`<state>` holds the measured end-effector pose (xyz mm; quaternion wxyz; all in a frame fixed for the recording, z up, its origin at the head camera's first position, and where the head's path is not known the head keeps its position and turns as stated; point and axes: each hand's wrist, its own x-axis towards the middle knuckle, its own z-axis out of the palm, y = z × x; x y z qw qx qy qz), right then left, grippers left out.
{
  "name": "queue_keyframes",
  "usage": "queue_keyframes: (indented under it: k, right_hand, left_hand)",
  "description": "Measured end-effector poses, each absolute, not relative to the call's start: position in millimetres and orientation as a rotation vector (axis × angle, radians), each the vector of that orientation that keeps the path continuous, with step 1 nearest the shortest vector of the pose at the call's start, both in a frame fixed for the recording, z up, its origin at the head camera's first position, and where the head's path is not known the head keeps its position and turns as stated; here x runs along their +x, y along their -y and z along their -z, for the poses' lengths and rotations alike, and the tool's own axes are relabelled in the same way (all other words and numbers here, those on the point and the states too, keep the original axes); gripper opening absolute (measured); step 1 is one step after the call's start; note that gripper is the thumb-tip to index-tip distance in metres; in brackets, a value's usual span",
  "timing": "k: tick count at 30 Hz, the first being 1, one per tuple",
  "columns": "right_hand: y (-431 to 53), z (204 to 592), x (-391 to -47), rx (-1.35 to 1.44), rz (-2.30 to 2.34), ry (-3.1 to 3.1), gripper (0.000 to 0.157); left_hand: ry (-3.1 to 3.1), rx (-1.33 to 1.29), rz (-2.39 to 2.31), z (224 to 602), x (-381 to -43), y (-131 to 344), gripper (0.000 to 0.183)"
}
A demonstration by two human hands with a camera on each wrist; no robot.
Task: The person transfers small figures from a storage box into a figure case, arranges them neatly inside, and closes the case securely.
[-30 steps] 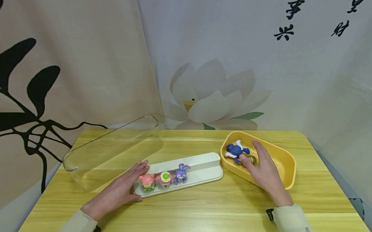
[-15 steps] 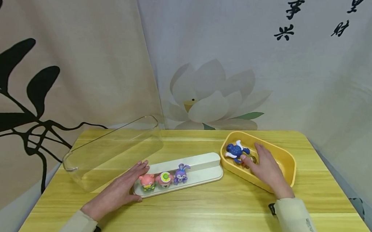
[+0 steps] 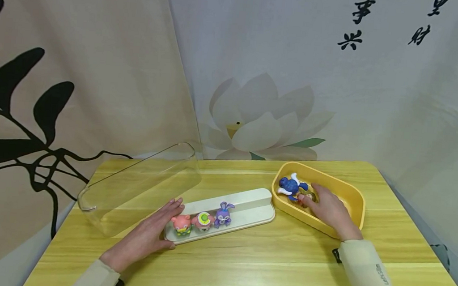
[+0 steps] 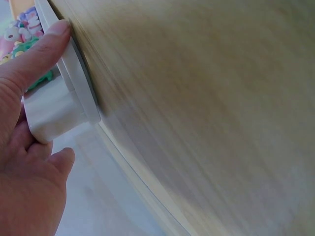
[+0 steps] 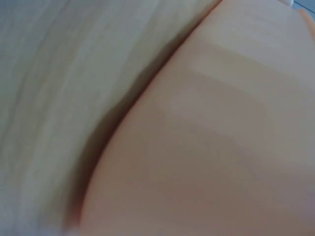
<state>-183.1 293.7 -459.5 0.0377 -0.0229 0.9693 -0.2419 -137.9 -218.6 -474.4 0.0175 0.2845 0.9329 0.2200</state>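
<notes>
My left hand (image 3: 147, 235) holds the left end of a long white display base (image 3: 252, 212); in the left wrist view the thumb (image 4: 42, 54) lies over its front edge and fingers curl behind. On the base stand a pink figurine (image 3: 181, 224), a pink one with a green-and-yellow round top (image 3: 203, 221), and a purple rabbit figurine (image 3: 223, 215). Inside the yellow tray (image 3: 350, 197), my right hand (image 3: 330, 209) pinches a small brown-and-red figurine (image 3: 310, 196), partly hidden by the fingers. Beside it lies a blue-and-white figurine (image 3: 289, 185). The right wrist view is blurred, mostly the tray's wall (image 5: 197, 137).
A clear plastic cover (image 3: 145, 186) lies at the table's back left, behind the left hand. The wooden table (image 3: 235, 269) ends at a printed cloth backdrop (image 3: 268, 52). The yellow tray stands close to the white base's right end.
My right hand has lowered slightly into the yellow tray, and its thumb and fingers have closed around the brown-and-red figurine. The left hand and the white base have stayed put.
</notes>
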Motion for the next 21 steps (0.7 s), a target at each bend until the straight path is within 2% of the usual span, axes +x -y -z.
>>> queue_keyframes:
  k: [21]
  right_hand:
    - [-298.8, 462.6, -184.8, -0.117, 0.773, -2.971, 0.061]
  left_hand:
    - [-2.898, 0.905, -0.683, 474.1, -136.6, 218.6, 0.102]
